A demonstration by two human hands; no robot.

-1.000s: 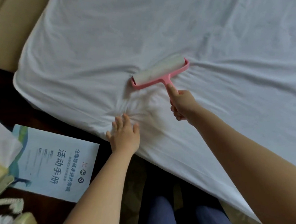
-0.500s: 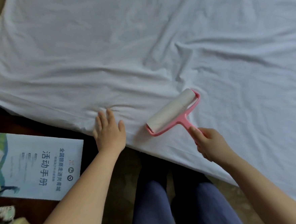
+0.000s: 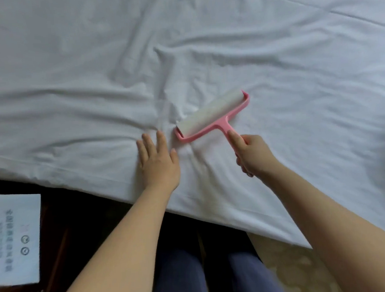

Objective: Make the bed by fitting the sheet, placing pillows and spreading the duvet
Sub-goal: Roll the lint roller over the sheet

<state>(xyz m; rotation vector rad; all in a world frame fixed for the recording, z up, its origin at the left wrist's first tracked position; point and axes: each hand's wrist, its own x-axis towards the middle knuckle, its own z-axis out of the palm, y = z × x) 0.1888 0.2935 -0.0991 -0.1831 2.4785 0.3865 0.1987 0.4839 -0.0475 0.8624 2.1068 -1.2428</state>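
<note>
A white sheet (image 3: 202,42) covers the mattress and fills most of the head view, with creases running toward the near edge. My left hand (image 3: 158,162) lies flat on the sheet near that edge, fingers straight and spread. My right hand (image 3: 253,155) grips the pink handle of a lint roller (image 3: 212,116), whose white roll rests on the sheet just right of my left fingertips. No pillows or duvet are in view.
A printed booklet (image 3: 13,238) lies on a dark wooden surface at the lower left. My legs in blue trousers (image 3: 191,276) stand against the bed's near edge. Patterned flooring (image 3: 293,264) shows at the lower right.
The roller was pulled back toward the bed edge, then pushed forward and up onto the sheet again. The view shifted right, so the booklet slid toward the left edge. My left hand stayed flat.
</note>
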